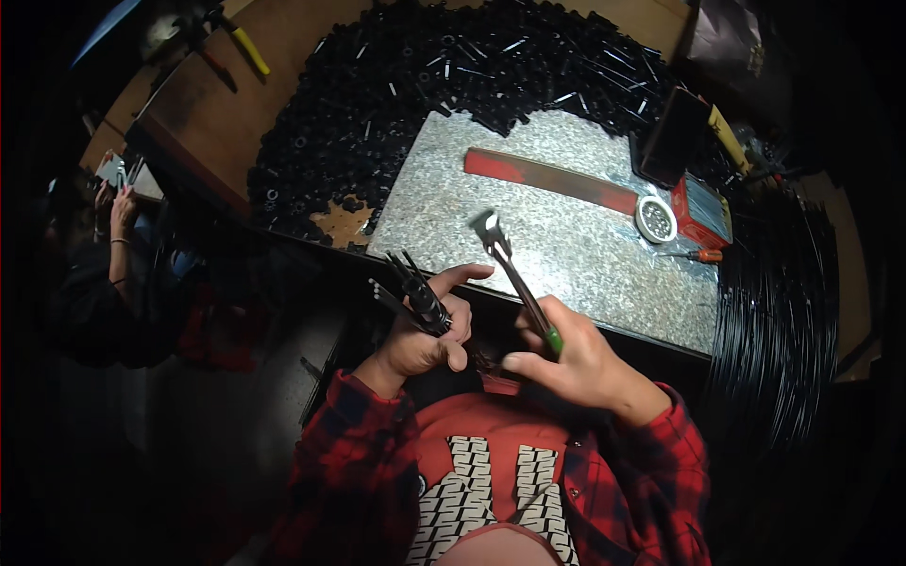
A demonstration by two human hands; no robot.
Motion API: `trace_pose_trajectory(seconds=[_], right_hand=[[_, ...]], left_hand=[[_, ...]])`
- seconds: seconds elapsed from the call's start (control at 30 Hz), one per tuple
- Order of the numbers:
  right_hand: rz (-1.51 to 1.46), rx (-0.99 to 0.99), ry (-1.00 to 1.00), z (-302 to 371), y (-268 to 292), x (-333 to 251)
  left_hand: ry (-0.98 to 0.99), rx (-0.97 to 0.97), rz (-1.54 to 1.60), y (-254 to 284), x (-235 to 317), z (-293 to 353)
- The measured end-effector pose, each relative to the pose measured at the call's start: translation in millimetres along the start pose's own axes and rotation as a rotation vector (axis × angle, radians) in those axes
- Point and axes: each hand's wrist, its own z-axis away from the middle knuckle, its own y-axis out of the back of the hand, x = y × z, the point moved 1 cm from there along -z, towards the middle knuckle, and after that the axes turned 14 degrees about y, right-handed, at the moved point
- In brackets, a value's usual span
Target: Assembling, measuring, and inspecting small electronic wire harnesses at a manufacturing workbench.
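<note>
My left hand point(429, 335) is closed around a small bundle of thin black rods with black fittings point(425, 302), their ends sticking up past the fingers. Its index finger points out toward the right. In my right hand point(576, 358) is a long metal hand tool point(519, 281) with a shiny flared head and a green grip; its exact kind cannot be made out. The tool's head points up and away, over the near part of a speckled stone slab point(425, 203). Both hands are held apart from each other, in front of the slab's near edge.
A big heap of small black parts point(377, 94) covers the bench behind the slab. On the slab are a red-brown flat bar point(557, 181), a round white dish point(656, 219), a red box point(698, 212) and an orange-handled screwdriver point(703, 256). Long black rods point(774, 321) hang at right. Another person's hands point(123, 212) work at far left.
</note>
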Motion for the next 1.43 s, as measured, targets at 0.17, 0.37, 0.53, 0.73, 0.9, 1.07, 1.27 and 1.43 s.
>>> trace_pose_trajectory(seconds=[0.17, 0.37, 0.53, 0.73, 0.9, 1.07, 1.27, 1.43], right_hand=[[0.45, -0.098, 0.151, 21, 20, -5], [0.731, -0.109, 0.214, 30, 17, -16], [0.856, -0.058, 0.243, 35, 14, -15], [1.104, -0.001, 0.306, 41, 18, -9], [1.179, 0.024, 0.317, 44, 17, -9], [1.18, 0.032, 0.334, 46, 17, -7], [0.915, -0.034, 0.196, 42, 18, -18], [0.77, -0.039, 0.146, 42, 16, -19]], left_hand=[[0.001, 0.067, -0.044, 7, 8, 3], [0.041, -0.036, -0.056, 7, 9, 1], [0.075, -0.072, -0.085, 10, 7, -1], [0.091, -0.06, -0.114, -2, 10, -5], [0.12, 0.038, -0.252, -13, 15, -6], [0.136, 0.061, -0.291, -5, 7, -5], [-0.01, 0.165, -0.354, -6, 0, -7], [-0.026, 0.138, -0.27, -12, 8, -7]])
